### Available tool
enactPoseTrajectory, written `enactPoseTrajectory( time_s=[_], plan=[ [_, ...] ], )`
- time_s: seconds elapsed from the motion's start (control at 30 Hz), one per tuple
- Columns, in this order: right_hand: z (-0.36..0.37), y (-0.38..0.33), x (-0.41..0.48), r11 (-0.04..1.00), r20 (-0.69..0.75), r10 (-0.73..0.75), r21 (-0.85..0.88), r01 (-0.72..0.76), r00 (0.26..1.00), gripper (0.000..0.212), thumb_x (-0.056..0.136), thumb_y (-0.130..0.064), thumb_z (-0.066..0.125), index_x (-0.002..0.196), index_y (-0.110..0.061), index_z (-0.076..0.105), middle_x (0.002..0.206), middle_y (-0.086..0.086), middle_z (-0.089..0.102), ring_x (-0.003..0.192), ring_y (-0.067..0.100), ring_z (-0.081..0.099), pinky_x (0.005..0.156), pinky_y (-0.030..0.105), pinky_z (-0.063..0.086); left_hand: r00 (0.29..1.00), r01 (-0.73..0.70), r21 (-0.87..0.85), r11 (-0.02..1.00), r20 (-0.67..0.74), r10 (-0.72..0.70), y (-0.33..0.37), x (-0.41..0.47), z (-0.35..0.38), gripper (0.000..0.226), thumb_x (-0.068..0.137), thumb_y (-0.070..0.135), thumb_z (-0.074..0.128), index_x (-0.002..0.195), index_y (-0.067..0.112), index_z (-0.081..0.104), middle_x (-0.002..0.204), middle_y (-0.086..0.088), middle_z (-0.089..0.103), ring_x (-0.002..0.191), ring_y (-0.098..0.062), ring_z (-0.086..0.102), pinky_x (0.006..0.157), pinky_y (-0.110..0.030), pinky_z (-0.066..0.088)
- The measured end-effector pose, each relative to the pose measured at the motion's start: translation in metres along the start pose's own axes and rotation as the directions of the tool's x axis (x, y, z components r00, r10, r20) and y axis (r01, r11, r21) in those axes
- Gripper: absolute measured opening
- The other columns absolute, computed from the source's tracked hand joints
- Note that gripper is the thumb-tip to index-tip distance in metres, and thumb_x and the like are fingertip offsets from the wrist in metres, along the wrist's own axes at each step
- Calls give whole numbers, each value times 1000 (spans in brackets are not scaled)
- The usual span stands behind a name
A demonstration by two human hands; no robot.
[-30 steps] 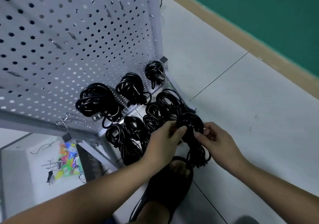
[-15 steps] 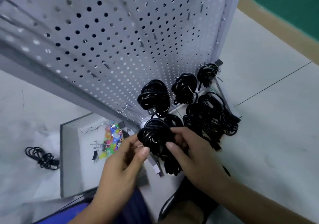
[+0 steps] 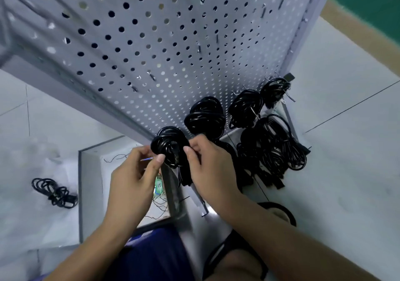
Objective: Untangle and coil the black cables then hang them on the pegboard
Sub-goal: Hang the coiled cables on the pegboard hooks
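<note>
- We are holding a coiled cable (image 3: 170,144) up at the bottom-left edge of the pegboard (image 3: 151,42), just left of the coils already hanging there.
- Our right hand (image 3: 207,168) is gripping the right side of that coil, fingers curled behind it and the thumb pressing on its front.
- Our left hand (image 3: 134,176) is pinching a thin pale strip (image 3: 147,159) between thumb and forefinger, with the thumb tip touching the lower left of the coil; we cannot tell what the strip is.
- Three black coils are hanging in a rising row along the lower right of the board: a large coil (image 3: 205,116) nearest our hands, a middle coil (image 3: 245,107) beside it, and a small coil (image 3: 275,90) by the board's right edge.
- A heap of black cables (image 3: 272,151) is lying at the foot of the board, below the hung row and right of our right hand.
- One loose cable (image 3: 54,191) is lying well apart on the floor (image 3: 346,172) to the left.
- A grey tray (image 3: 80,183) is sitting under our left hand, holding thin wires and something colourful that is mostly hidden.
- A blue garment (image 3: 151,257) is showing between our forearms.
</note>
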State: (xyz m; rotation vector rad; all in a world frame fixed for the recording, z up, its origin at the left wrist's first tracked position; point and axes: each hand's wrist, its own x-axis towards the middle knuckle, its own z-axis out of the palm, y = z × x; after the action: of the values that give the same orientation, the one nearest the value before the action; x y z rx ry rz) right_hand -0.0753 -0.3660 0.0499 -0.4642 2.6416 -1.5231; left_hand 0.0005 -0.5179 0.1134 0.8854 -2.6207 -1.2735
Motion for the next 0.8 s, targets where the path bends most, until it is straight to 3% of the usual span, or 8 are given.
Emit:
enactPoseTrajectory(
  time_s=[0.1,0.23,0.3,0.4,0.47,0.6,0.67,0.8],
  plan=[
    [3,0,1,1000,-15,-13,-26,13,1000,15,109,-29,58,104,-17,65,87,-2,72,77,25,68,68,49,54,1000,7,41,999,-6,-7,-2,3,0,22,101,48,66,100,27,72,90,13,79,84,-10,75,83,-39,57],
    [-6,3,-10,1000,69,-17,-6,17,997,28,108,-27,50,129,-16,65,110,3,77,97,29,73,81,49,58,991,67,145,987,103,-83,-7,-4,0,50,103,62,55,85,19,75,77,6,77,77,-19,72,82,-44,58],
    [-14,10,-24,1000,100,-14,-9,15,995,33,107,-25,50,138,-19,60,120,-1,75,106,24,73,87,48,59,970,93,182,979,204,-130,-10,-9,5,51,104,57,56,79,16,73,75,9,77,74,-13,72,81,-41,57],
    [-26,34,-47,998,110,31,-53,-26,993,22,108,-23,54,129,-21,60,112,-6,72,98,17,69,83,40,58,906,103,224,969,381,-185,-17,-15,21,41,104,46,63,78,14,69,74,5,77,67,-9,71,72,-29,54],
    [-28,54,-60,991,146,91,-107,-75,985,11,109,-21,55,117,-22,62,101,-8,67,88,14,63,77,41,55,825,114,192,975,529,-201,-21,-17,35,30,104,37,66,83,16,69,77,2,78,66,-12,73,73,-31,58],
    [-24,92,-79,965,217,222,-188,-182,951,7,108,-24,56,108,-23,63,92,-8,65,79,14,62,71,44,56,636,-53,340,939,736,-231,-30,-18,66,8,101,37,66,101,30,71,86,15,77,83,-6,72,83,-29,57],
    [-19,104,-85,942,249,277,-261,-211,928,13,108,-29,56,112,-21,65,97,-4,66,83,18,66,72,44,57,575,-68,382,922,770,-277,-37,-15,86,16,101,37,63,115,31,67,97,16,78,94,-5,69,87,-25,55],
    [-11,114,-84,907,269,327,-359,-221,906,26,109,-33,56,127,-18,67,112,1,69,95,24,69,74,38,54,650,131,348,928,678,-345,-54,-5,122,45,102,21,62,146,18,55,137,-6,70,127,-23,66,108,-28,49]
  ],
)
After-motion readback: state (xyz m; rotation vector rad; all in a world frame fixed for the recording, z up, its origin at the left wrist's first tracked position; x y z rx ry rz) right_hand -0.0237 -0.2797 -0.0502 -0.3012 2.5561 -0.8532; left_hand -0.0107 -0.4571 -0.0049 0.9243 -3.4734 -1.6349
